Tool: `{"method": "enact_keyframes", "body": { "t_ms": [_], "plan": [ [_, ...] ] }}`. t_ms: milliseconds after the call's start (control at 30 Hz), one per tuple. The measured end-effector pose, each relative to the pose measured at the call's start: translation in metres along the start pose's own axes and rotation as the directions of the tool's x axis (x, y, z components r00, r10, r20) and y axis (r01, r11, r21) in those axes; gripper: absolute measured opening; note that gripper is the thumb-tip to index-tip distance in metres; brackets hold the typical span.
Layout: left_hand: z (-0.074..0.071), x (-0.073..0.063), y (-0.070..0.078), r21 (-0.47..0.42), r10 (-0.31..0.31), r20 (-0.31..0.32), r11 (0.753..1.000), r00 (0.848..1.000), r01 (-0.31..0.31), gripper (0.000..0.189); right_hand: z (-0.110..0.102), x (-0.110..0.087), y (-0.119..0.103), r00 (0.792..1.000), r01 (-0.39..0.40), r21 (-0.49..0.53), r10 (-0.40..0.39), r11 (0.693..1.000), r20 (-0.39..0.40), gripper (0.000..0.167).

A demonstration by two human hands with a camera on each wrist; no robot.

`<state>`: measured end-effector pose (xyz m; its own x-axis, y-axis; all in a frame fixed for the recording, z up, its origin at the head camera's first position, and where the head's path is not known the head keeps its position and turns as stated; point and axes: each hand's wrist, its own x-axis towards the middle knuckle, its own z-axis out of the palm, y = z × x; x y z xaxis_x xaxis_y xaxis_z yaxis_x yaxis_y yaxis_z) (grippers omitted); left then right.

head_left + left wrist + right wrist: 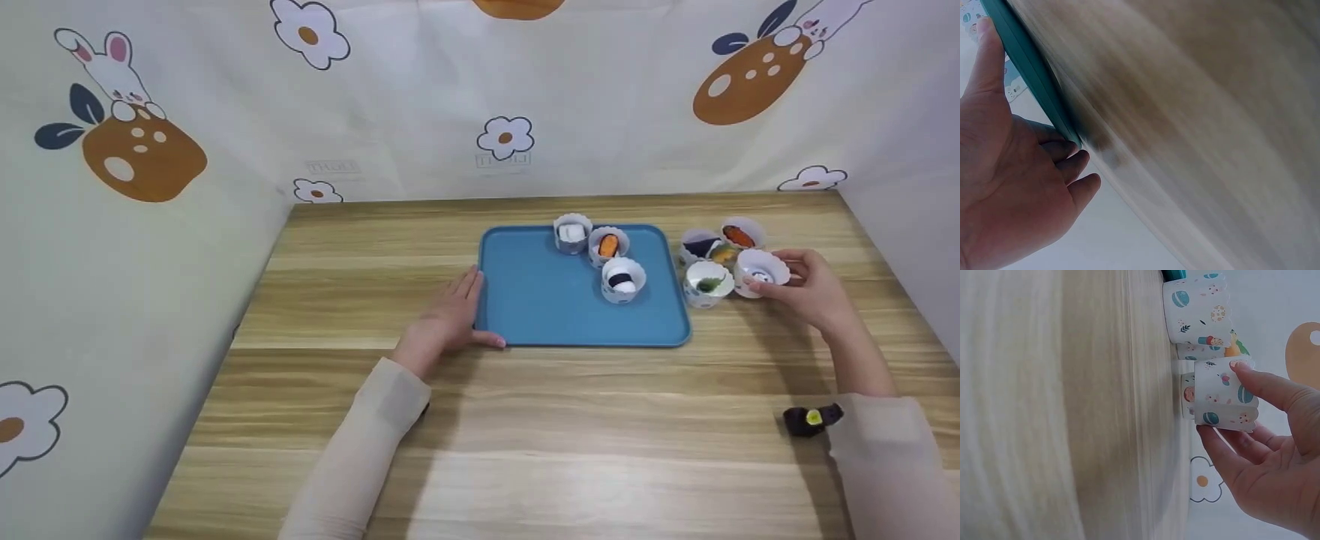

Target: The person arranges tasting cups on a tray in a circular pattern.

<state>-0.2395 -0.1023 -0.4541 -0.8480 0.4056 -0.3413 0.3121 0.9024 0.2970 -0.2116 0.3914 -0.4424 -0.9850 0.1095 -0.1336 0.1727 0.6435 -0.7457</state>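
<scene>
My right hand (810, 289) pinches a white paper baking cup (1224, 394) with a scalloped rim and small printed pictures, thumb on one side and fingers on the other. In the right wrist view its base looks slightly off the table. Beside it stand several similar cups, one with a green-topped piece (709, 285), another with an orange-red piece (739, 236). My left hand (450, 311) rests against the left edge of the blue tray (536, 300), fingers extended along its side and thumb at the near corner. The left wrist view shows that hand (1022, 163) touching the rim.
On the tray stand three cups: one with white pieces (571, 232), one with an orange-topped piece (608, 246), one with a black-banded white piece (622, 281). A small black object with a yellow spot (814, 418) is at my right cuff. A patterned cloth wall (405, 112) rises behind the table.
</scene>
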Motion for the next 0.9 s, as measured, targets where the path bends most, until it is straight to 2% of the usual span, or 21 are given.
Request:
{"method": "enact_keyframes", "body": {
  "t_ms": [333,533,700,900],
  "plan": [
    [0.000,0.000,-0.001,0.010,-0.003,-0.002,1.000,1.000,0.003,0.123,-0.002,-0.007,-0.001,0.996,0.074,0.034,-0.072,0.997,-0.046,0.074],
    [-0.001,0.000,0.000,0.002,-0.025,0.009,1.000,1.000,0.025,0.124,-0.002,-0.012,-0.003,0.995,0.083,0.025,-0.082,0.996,-0.054,0.074],
    [-0.001,0.000,0.000,-0.016,-0.024,0.013,1.000,1.000,0.024,0.124,-0.001,-0.017,-0.006,0.994,0.090,0.025,-0.089,0.996,-0.066,0.071],
    [0.000,0.000,0.000,0.004,-0.017,0.008,1.000,1.000,0.017,0.125,-0.001,-0.021,-0.006,0.992,0.104,0.047,-0.100,0.993,-0.073,0.066]
  ]
}}
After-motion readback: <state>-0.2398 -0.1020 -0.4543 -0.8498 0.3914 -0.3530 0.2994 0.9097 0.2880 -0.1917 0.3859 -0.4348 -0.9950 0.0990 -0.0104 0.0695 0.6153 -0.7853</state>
